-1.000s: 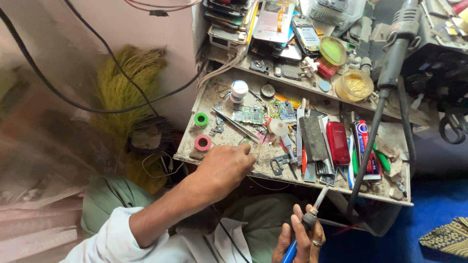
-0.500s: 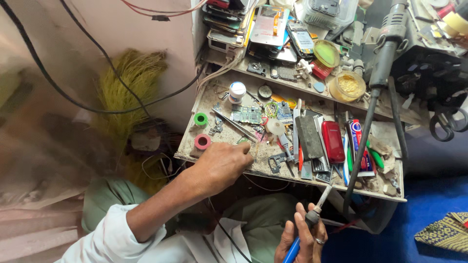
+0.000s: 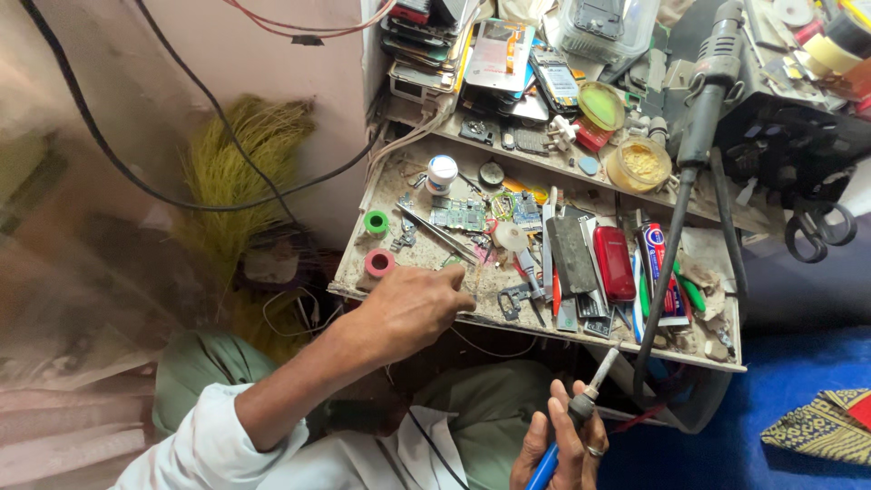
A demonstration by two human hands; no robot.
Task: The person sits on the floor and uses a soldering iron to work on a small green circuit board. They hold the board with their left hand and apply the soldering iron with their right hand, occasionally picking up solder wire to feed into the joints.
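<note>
Head: left hand (image 3: 413,307) unmoved; soldering iron (image 3: 581,410) same.

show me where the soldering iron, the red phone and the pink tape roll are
soldering iron (image 3: 594,386), head view, on its metal shaft above the right hand.
red phone (image 3: 614,263), head view, middle of its casing.
pink tape roll (image 3: 378,264), head view, on its ring.

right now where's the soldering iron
In the head view, bottom centre-right: the right hand holds the soldering iron, tip up, just below the workbench tray's front edge.
</note>
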